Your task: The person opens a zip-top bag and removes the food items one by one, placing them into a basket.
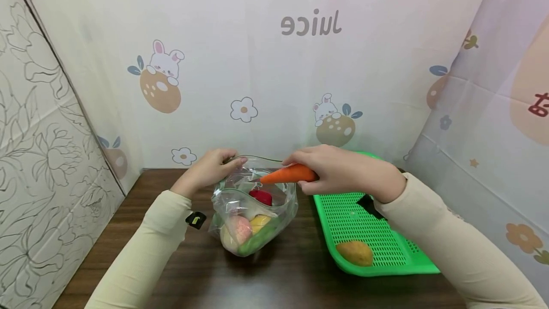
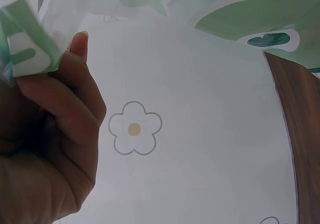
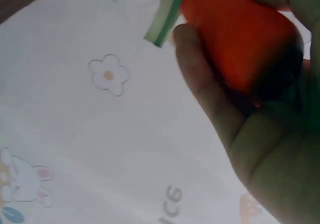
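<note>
A clear zip bag (image 1: 279, 225) stands open on the table, holding a pink-and-cream fruit (image 1: 238, 229), something yellow (image 1: 260, 222), a long green vegetable (image 1: 259, 241) and a red item (image 1: 261, 197). My left hand (image 1: 213, 168) pinches the bag's rim at its back left; the left wrist view shows the curled fingers (image 2: 82, 96) against the plastic. In my right hand (image 1: 328, 168) is an orange carrot (image 1: 288, 174), its narrow tip pointing left over the bag's mouth. The right wrist view shows the carrot's thick end (image 3: 240, 38) between thumb and fingers.
Right of the bag lies a green plastic basket (image 1: 324, 225) with a brownish-yellow, potato-like item (image 1: 356, 252) in its front left corner. My right forearm (image 1: 446, 232) passes over the basket and hides part of it. A printed curtain (image 1: 257, 61) hangs behind the brown table (image 1: 188, 271).
</note>
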`<state>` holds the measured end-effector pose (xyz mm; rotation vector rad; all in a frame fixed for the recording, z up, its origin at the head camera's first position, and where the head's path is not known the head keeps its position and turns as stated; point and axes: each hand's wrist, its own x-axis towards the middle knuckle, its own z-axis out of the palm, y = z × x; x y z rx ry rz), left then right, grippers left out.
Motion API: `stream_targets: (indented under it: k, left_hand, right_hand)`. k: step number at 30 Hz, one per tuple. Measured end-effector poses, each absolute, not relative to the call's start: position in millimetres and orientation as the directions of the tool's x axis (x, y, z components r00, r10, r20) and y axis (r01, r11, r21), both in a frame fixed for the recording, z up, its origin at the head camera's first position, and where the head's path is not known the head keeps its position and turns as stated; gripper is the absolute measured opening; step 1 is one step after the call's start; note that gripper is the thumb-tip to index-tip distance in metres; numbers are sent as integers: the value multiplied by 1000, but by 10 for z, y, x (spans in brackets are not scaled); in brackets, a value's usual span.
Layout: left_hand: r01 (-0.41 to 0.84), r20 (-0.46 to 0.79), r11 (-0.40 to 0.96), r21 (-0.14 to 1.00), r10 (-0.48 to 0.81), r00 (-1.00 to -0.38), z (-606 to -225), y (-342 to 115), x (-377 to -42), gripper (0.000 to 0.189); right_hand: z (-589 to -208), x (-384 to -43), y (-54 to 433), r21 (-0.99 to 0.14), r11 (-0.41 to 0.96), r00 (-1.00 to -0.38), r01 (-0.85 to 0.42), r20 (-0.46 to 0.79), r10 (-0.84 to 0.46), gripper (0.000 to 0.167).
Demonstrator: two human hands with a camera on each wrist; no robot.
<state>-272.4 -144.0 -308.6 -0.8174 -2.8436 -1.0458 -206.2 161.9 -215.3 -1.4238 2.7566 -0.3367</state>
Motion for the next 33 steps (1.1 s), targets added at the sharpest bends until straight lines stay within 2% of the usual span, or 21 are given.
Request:
stream_targets:
  k: [5, 14, 23, 33]
  left_hand:
    - [470, 175, 638, 610, 470, -865, -3090, -1429, -2719, 34]
    - [474, 186, 643, 602, 464, -866, -3108, -1446, -2730, 36]
    - [473, 191, 643, 602, 459, -867, -3112, -1454, -2734, 40]
    - [465, 173, 656, 595, 460, -871, -3111, -1460, -2739, 35]
  right_hand:
    - [-2157, -2056, 1778, -230, 572, -599, -787, 63, -798, 40]
    - [-2140, -1994, 2130, -212, 626, -653, -751, 95, -751, 38]
    - [-2216, -1973, 2475, -295, 676, -726, -675, 106, -679, 34]
    - [-2415, -2061, 2714, -315, 734, -787, -602, 79, -612, 41]
